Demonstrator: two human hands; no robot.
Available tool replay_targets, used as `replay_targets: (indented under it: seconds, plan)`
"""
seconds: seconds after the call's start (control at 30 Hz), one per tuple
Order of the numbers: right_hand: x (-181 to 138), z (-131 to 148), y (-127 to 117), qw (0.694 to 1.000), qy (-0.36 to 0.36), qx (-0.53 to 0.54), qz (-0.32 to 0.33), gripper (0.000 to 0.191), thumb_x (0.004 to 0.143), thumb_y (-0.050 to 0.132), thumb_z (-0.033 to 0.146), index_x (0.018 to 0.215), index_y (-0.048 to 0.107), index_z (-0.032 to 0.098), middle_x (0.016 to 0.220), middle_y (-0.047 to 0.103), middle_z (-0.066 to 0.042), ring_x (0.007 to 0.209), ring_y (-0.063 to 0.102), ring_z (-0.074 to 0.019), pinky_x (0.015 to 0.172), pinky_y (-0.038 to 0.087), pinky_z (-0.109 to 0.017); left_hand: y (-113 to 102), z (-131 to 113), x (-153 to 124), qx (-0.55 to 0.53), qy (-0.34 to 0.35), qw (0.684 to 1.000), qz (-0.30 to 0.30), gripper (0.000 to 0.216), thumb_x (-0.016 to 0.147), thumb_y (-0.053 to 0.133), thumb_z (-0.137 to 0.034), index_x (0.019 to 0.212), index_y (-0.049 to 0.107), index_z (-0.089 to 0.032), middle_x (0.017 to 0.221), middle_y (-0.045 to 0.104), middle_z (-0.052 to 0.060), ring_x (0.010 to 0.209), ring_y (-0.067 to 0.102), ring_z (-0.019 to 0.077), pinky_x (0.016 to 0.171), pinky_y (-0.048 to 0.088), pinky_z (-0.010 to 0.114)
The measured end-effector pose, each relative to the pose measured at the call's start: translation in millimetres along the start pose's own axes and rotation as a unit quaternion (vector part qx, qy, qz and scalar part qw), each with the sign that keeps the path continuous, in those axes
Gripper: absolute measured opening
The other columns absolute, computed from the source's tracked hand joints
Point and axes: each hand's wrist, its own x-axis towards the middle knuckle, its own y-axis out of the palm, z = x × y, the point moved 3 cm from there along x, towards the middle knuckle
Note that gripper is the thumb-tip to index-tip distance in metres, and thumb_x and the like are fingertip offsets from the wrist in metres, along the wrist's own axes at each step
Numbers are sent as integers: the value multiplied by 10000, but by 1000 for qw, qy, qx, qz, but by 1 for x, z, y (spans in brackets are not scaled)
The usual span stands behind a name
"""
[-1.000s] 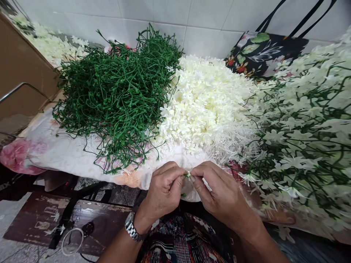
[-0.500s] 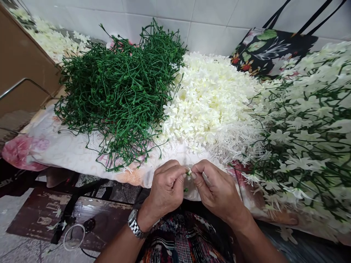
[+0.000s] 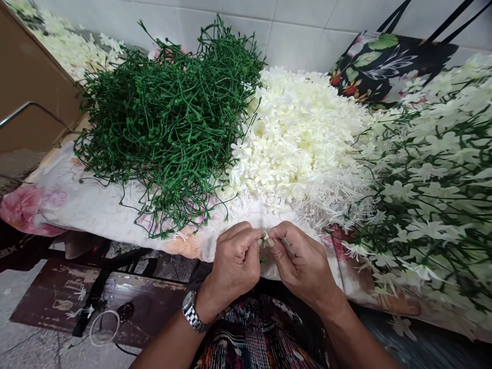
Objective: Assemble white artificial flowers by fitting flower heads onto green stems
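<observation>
Between my fingertips, just over the cloth's near edge, is a small green stem tip (image 3: pixel 263 243) with a bit of white on it. My left hand (image 3: pixel 236 259) pinches the green plastic stem, most of which is hidden by the fingers. Thumb and forefinger of my right hand (image 3: pixel 303 261) close on the small white part at its end, too small to make out fully. Ahead lie a tangled heap of green plastic stems (image 3: pixel 165 118), a mound of white artificial blossoms (image 3: pixel 300 133) and a patch of thin white strands (image 3: pixel 338 202).
White flowers on green stems (image 3: pixel 426 205) are heaped at the right. A black floral bag (image 3: pixel 392 66) leans on the tiled wall. Cardboard (image 3: pixel 34 77) stands at the left. Below the flowered cloth (image 3: pixel 96 215) are a brown board (image 3: pixel 149 307) and a white ring (image 3: pixel 104 328).
Both hands stay together in the same pinch, with only slight finger movement at the stem tip. The view has shifted a little.
</observation>
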Motion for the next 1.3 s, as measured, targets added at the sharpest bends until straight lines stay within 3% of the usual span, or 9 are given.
replay_targets:
  seconds: [0.27, 0.63, 1.0, 1.3]
  plan:
    - [1, 0, 4, 1000, 0, 4, -2, 109, 879, 450, 118, 816, 494, 195, 663, 558, 4, 587, 558, -115, 515, 433, -210, 0, 1, 2, -7, -13, 1000, -10, 259, 771, 432, -48, 548, 453, -179, 516, 371, -43, 483, 387, 98, 458, 291, 216]
    - [3, 1, -15, 996, 21, 78, 24, 53, 862, 522, 165, 895, 562, 178, 749, 629, -9, 657, 605, -110, 608, 492, -197, -3, 3, 4, -142, -71, 987, 17, 202, 761, 470, -72, 639, 607, -157, 547, 485, -30, 499, 459, 94, 457, 337, 191]
    - [-3, -4, -16, 995, 63, 80, 26, 151, 855, 503, 163, 994, 551, 195, 817, 666, -24, 724, 652, -136, 632, 530, -225, -3, 4, 4, -159, -78, 984, 14, 200, 759, 478, -68, 643, 614, -158, 551, 486, -31, 502, 460, 96, 462, 344, 195]
    - [1, 3, -15, 1000, -18, 15, -21, 126, 836, 503, 95, 869, 541, 211, 690, 628, 8, 612, 619, -119, 570, 510, -210, -4, 2, 6, -140, -83, 986, 19, 208, 761, 466, -81, 619, 595, -161, 530, 476, -29, 487, 445, 94, 452, 333, 194]
